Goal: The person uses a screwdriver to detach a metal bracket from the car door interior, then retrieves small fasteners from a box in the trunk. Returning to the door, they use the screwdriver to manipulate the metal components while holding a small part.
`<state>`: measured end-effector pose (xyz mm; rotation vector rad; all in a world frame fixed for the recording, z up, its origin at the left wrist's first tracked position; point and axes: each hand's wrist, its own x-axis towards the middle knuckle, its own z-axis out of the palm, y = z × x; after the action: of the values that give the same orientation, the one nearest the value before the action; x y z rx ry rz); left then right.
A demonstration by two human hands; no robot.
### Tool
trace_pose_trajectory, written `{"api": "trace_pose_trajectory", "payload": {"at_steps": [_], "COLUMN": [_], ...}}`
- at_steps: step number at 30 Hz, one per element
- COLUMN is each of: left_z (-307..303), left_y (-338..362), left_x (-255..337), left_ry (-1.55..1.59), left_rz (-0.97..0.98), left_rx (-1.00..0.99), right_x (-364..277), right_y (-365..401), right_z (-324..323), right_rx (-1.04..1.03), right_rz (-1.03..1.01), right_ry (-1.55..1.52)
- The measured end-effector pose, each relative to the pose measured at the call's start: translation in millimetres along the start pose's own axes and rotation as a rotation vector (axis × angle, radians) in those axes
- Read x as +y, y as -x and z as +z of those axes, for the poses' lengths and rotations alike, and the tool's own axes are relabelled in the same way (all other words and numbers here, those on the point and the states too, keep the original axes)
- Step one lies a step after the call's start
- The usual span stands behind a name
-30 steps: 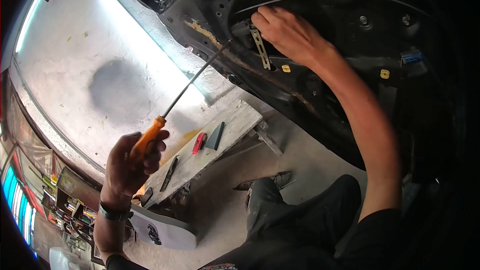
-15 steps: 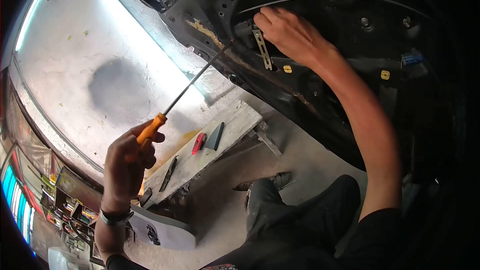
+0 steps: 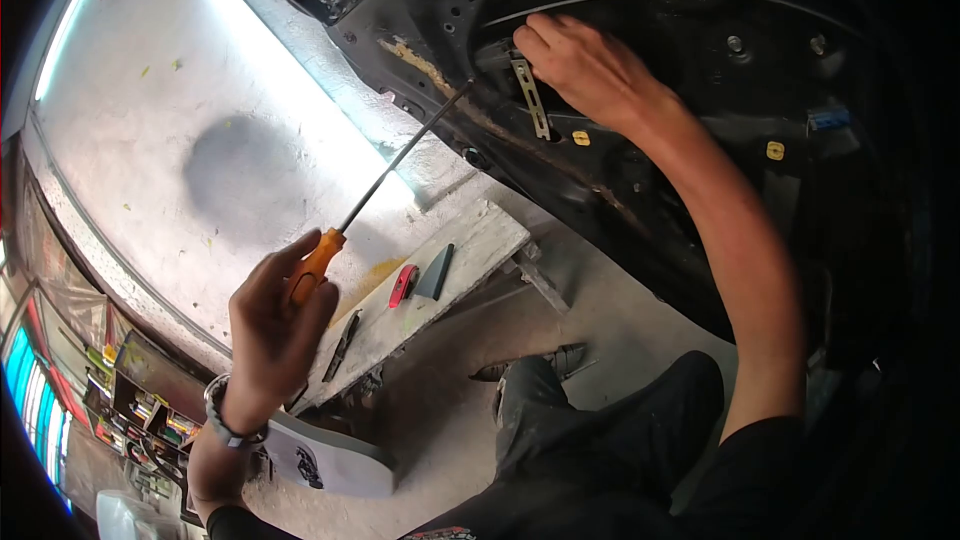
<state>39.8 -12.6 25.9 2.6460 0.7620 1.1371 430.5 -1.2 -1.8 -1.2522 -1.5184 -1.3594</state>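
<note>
My left hand (image 3: 275,315) is closed round the orange handle of a screwdriver (image 3: 316,265). The shaft points up and right, its tip near the edge of a black car door panel (image 3: 690,90). Up at the door, my right hand (image 3: 575,60) has its fingers bent together at the top of a slotted metal strip (image 3: 531,100). What those fingertips hold, if anything, is hidden. Yellow clips (image 3: 581,139) sit on the panel, and two thin cables run above my right hand.
A worn wooden bench (image 3: 455,290) stands below the door, with a red tool (image 3: 403,285), a dark green wedge-shaped piece (image 3: 434,272) and a dark slim tool (image 3: 342,346) on it. Shelves with many items (image 3: 150,410) are at the lower left. A lit tube leans along the wall.
My left hand has shifted slightly right and its fingers have loosened and turned on the screwdriver handle. My right hand stays at the metal strip. The whole view has shifted slightly.
</note>
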Motion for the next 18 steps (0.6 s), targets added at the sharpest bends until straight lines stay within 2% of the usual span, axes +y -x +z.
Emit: {"api": "trace_pose_trajectory", "payload": {"at_steps": [1,2,4,10,11,12,15,18], "left_z": [-13.5,-24.8,-27.6,-12.5,-2.8,2.9,1.0,-24.5], "left_y": [-4.2,-5.9,-9.4,-8.5,-8.2,-6.2,-4.7,-10.5], "left_x": [13.8,7.0,6.4,19.2,10.4,5.4,4.8,8.4], "left_ry": [0.198,0.56,0.953,-0.075,-0.489,-0.588,-0.612,0.75], "left_rz": [-0.241,-0.399,-0.615,-0.178,0.311,0.452,0.451,-0.594], "left_rx": [-0.103,-0.179,-0.293,-0.162,0.023,0.095,0.02,-0.259], "right_x": [0.2,1.8,2.9,4.3,3.4,2.0,1.3,1.9], "right_y": [1.3,3.1,2.1,2.2,1.5,1.0,1.2,1.7], "right_z": [-1.0,-0.7,2.0,1.1,1.7,2.1,0.8,0.9], "right_rx": [-0.009,-0.01,-0.006,-0.004,-0.003,0.001,-0.008,0.001], "right_rz": [0.004,0.003,-0.004,-0.015,-0.025,-0.025,-0.002,-0.018], "right_ry": [0.006,-0.005,-0.039,0.024,0.032,0.022,0.004,0.034]}}
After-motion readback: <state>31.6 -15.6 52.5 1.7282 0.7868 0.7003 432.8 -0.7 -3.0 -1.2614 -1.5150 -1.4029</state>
